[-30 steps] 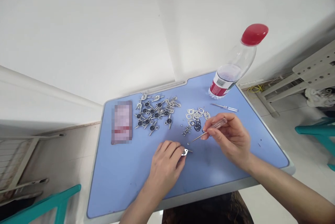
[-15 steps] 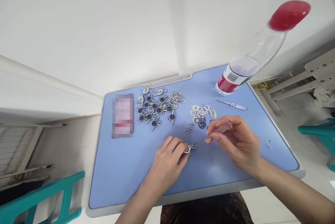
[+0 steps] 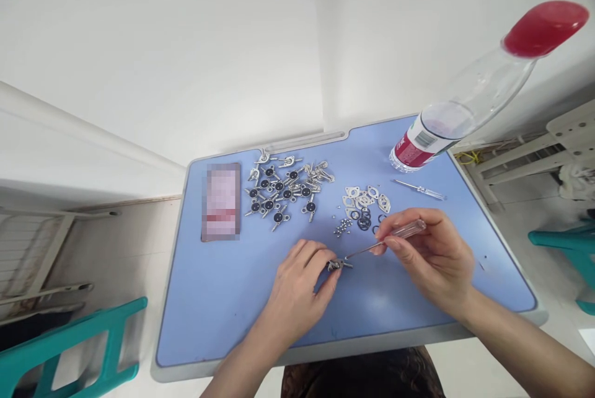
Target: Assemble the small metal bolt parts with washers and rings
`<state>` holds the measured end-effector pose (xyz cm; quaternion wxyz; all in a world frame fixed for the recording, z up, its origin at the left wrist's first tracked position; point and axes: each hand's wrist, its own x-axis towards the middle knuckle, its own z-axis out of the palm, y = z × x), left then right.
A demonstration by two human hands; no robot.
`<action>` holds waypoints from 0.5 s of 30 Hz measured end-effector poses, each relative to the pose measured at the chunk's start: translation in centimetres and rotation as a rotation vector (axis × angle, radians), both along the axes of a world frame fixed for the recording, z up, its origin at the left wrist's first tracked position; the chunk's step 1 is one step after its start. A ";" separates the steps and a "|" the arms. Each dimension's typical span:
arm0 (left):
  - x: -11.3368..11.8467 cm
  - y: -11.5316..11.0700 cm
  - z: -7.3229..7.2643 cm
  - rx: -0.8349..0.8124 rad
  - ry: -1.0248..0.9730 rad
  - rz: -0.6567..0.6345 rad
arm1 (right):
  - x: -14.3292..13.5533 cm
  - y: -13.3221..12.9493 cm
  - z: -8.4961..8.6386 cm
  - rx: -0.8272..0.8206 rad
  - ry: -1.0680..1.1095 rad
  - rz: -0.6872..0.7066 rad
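My left hand [image 3: 304, 289] pinches a small metal fitting [image 3: 335, 265] just above the table, partly hidden by the fingers. Between the thumb and fingers of my right hand [image 3: 430, 258] is a screwdriver [image 3: 403, 232] with a clear handle. Its thin shaft slants down leftward, and the tip is at the fitting's edge; whether a screw sits there is too small to tell. Beyond my hands lie a pile of tiny screws [image 3: 343, 227], several dark rubber rings [image 3: 365, 221] and flat metal plates [image 3: 364, 199]. Farther left are several fittings with round black discs [image 3: 287, 194].
The blue table [image 3: 223, 305] carries a phone-like flat object [image 3: 221, 201], blurred, at left. A second screwdriver [image 3: 419, 189] lies at right, near a tall plastic bottle [image 3: 413, 147] with a red cap. Green stools [image 3: 111, 336] flank the table, and a white wall stands behind.
The view has shifted slightly, so the table items appear a little farther right. The fitting looks tilted differently in my left fingers, and the screwdriver tip stays at its edge.
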<state>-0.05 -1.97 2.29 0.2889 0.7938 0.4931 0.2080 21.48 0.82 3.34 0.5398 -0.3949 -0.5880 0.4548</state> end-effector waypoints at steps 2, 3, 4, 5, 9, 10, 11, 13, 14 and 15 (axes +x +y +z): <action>0.0 0.0 -0.2 0.006 -0.012 -0.004 | 0.0 0.0 0.0 -0.001 -0.010 0.010; 0.0 0.0 -0.3 0.006 -0.019 -0.010 | 0.0 0.0 0.0 -0.001 -0.014 0.017; 0.0 0.0 -0.4 0.005 -0.025 -0.017 | 0.0 0.0 0.0 -0.001 -0.018 0.025; 0.0 0.0 -0.5 0.004 -0.029 -0.024 | 0.1 -0.1 0.0 -0.002 -0.023 0.032; -0.2 -0.1 -0.7 0.027 -0.034 -0.036 | 0.0 0.0 -0.1 -0.011 -0.036 0.040; -0.2 -0.1 -0.7 0.035 -0.032 -0.038 | -0.1 0.0 -0.1 -0.014 -0.038 0.039; -0.2 -0.1 -0.7 0.041 -0.030 -0.041 | -0.1 0.0 -0.1 -0.017 -0.039 0.037; -0.1 -0.1 -0.7 0.045 -0.024 -0.049 | -0.2 0.1 -0.1 -0.025 -0.043 0.032; -0.1 -0.1 -0.6 0.045 -0.022 -0.051 | -0.3 0.1 -0.1 -0.029 -0.045 0.029; 0.0 -0.1 -0.6 0.044 -0.022 -0.053 | -0.3 0.1 -0.1 -0.033 -0.047 0.027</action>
